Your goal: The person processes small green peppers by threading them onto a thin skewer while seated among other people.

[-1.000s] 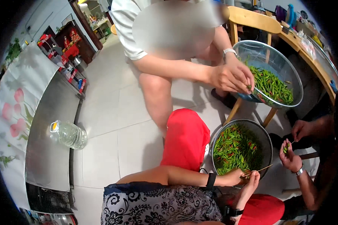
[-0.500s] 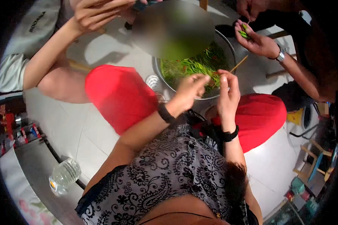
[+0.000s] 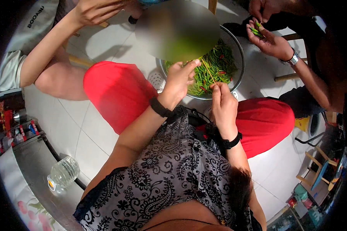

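A wide metal basin [image 3: 241,71] full of thin green chili peppers [image 3: 221,61], a few of them red, stands on the floor between my knees. Over its near edge, my right hand [image 3: 224,106] pinches the lower end of a thin wooden skewer [image 3: 207,69]. The skewer slants up and left across the peppers. My left hand [image 3: 176,84] is beside the basin's near left rim, its fingers curled and the thumb pressed forward near the skewer's upper end. What lies in those fingers, if anything, is too small to make out. A blurred patch covers the basin's far part.
At the upper right another person's hand [image 3: 272,44] holds several green peppers. A second person's hand [image 3: 98,11] is at the upper left. A clear plastic bottle [image 3: 64,171] lies at the lower left. Small wooden stools [image 3: 318,169] stand at the right.
My hands have moved apart, the left to the left and the right slightly down. The skewer now tilts up-left instead of up-right. The other person's hand with peppers has shifted slightly right.
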{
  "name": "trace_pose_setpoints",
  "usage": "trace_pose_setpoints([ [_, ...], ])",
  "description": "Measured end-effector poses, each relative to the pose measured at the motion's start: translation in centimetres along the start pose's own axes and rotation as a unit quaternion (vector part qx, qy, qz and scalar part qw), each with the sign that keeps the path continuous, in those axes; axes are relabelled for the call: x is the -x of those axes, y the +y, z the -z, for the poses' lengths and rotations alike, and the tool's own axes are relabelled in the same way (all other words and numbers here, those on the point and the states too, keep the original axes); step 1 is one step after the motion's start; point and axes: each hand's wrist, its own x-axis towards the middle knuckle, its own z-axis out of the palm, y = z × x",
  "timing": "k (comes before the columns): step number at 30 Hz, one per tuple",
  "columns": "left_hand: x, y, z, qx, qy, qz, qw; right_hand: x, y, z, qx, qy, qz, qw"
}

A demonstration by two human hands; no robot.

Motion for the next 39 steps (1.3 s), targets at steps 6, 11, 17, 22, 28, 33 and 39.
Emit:
trace_pose_setpoints([
  [6,-0.3,-0.5,0.2,-0.021,-0.01,0.0,1.0,-0.1,0.2,0.0,0.01,0.0,-0.014,1.0],
  [11,-0.2,-0.8,0.2,-0.048,0.008,0.001,0.999,0.0,0.1,0.1,-0.006,0.009,-0.02,1.0],
  [17,-0.4,-0.9,0.2,-0.046,0.024,-0.017,0.999,0.0,-0.1,0.5,-0.018,0.017,-0.019,1.0],
  [22,-0.2,-1.4,0.1,-0.05,0.029,-0.052,0.997,0.0,-0.2,0.5,-0.014,0.014,-0.019,1.0],
  [28,0.0,-1.4,-0.4,-0.145,0.064,-0.147,0.976,0.1,-0.2,0.6,0.001,0.01,-0.03,1.0],
  [33,0.1,-0.6,0.0,-0.394,0.053,-0.343,0.851,0.3,0.0,0.5,-0.019,0.024,-0.041,0.999],
  [39,0.2,-1.0,-0.4,-0.396,0.03,-0.36,0.844,0.3,0.6,0.1,-0.068,0.012,-0.087,0.994],
])
